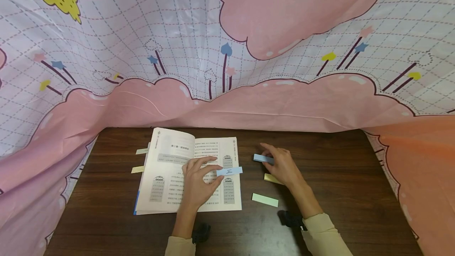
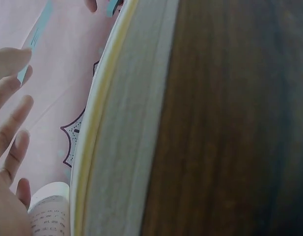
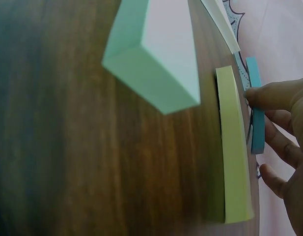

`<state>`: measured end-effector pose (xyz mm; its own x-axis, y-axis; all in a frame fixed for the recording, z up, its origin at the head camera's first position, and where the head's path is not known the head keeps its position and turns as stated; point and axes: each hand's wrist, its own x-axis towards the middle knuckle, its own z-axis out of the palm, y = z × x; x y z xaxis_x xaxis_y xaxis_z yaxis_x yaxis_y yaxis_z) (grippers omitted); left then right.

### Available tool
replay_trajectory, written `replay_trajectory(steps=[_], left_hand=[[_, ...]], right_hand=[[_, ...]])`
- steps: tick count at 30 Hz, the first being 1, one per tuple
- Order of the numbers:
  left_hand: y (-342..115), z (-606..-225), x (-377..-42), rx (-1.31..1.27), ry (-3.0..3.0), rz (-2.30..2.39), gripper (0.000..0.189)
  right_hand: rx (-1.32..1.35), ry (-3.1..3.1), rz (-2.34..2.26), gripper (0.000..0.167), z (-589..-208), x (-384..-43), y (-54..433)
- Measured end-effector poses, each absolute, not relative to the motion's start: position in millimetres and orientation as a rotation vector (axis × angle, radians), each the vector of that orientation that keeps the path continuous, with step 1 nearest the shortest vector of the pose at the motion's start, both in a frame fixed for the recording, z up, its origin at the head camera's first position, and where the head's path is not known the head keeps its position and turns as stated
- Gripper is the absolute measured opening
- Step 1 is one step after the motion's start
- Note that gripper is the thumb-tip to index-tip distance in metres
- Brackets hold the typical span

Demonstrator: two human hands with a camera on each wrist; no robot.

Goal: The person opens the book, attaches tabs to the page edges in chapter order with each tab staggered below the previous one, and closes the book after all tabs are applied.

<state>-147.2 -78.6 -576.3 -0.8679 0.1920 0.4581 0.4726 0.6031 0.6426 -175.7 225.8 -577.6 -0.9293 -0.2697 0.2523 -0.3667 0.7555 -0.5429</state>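
Between thumb and forefinger, my left hand pinches a pale blue sticky note with small dark writing on it. The note hovers over the right page of an open book, crossing its outer edge in the head view. To the right of the book, my right hand grips a blue sticky note pad. In the right wrist view the thumb lies across this blue pad, with fingers behind it. A yellow sticky note pad lies close by on the table, partly under the right hand in the head view.
A light green sticky note pad lies nearer the front, right of the book. A pale green tab and a yellow tab stick out from the book's left edge. A patterned pink and white curtain borders the dark wooden table.
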Motion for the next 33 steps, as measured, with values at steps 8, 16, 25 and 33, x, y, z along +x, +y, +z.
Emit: replay_trajectory(steps=[8,16,25,33], left_hand=[[-81.5,-576.2,-147.4,-0.534,-2.515,-1.141,0.020],[-83.0,-574.9,-146.3,-0.572,-2.554,-1.145,0.019],[-80.9,-574.1,-144.8,-0.615,-2.607,-1.061,0.017],[-77.8,-573.2,-142.4,-0.624,-2.662,-1.026,0.019]], right_hand=[[0.483,-2.792,0.917,0.068,-579.3,-173.9,229.3],[0.478,-2.789,0.923,0.067,-580.0,-173.9,232.2],[0.476,-2.788,0.903,0.066,-581.2,-173.8,236.7],[0.470,-2.796,0.888,0.068,-581.3,-172.3,239.0]])
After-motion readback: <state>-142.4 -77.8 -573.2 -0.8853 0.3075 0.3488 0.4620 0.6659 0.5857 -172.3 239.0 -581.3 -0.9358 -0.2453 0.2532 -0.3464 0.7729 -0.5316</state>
